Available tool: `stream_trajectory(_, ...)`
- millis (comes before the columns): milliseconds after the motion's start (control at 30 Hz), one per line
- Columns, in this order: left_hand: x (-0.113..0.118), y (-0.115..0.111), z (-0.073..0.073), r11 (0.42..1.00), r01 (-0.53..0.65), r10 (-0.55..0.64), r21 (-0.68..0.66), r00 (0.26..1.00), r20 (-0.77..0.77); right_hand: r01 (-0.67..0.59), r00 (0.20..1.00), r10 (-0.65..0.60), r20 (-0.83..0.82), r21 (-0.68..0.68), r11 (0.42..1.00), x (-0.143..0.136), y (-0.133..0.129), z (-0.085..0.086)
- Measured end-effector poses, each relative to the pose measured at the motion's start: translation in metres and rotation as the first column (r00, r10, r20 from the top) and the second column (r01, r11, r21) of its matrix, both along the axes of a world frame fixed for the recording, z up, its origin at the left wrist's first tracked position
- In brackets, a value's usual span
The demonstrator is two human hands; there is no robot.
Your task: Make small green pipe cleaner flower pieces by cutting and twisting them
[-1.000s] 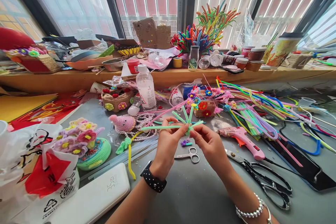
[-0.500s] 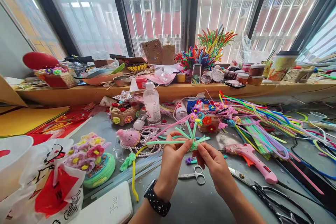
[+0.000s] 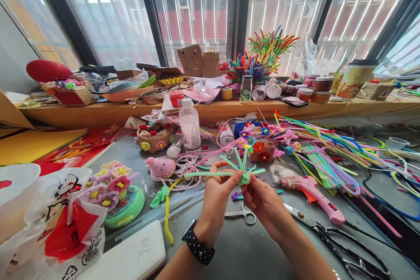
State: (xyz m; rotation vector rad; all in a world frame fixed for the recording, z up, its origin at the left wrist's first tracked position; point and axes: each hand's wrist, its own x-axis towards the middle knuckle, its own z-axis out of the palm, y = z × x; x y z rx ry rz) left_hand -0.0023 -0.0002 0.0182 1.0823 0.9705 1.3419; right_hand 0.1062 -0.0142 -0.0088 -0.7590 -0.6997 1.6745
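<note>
Between my two hands is a bundle of mint-green pipe cleaners (image 3: 242, 164), looped into a small knot at its base with several stems fanning up and outward. My left hand (image 3: 220, 194) pinches the bundle between thumb and fingers from the left, and one long stem runs out leftward past its fingers. From the other side my right hand (image 3: 262, 197) grips the knotted base with thumb and fingertips. Just below the hands lie small silver scissors (image 3: 246, 215), partly covered by my right hand. A purple pipe-cleaner piece (image 3: 235, 196) shows between the wrists.
A pink hot glue gun (image 3: 316, 197) and large black-handled scissors (image 3: 341, 245) lie at right, below loose pipe cleaners (image 3: 324, 166). A clear bottle (image 3: 189, 129) stands behind the hands. At left are a white power bank (image 3: 141, 249) and a flower-topped green craft cake (image 3: 126, 210).
The knotted base of the bundle now shows more clearly between the fingertips, and the stems have tilted slightly. Both hands keep their hold and have shifted only a little.
</note>
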Motion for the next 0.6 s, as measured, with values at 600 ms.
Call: stream_trajectory(600, 0.0025, -0.0019, 0.0037, 0.994, 0.069, -0.061, -0.089, 0.994, 0.086, 0.243, 0.961, -0.245, 0.127, 0.027, 0.970, 0.0042, 0.0042, -0.0002)
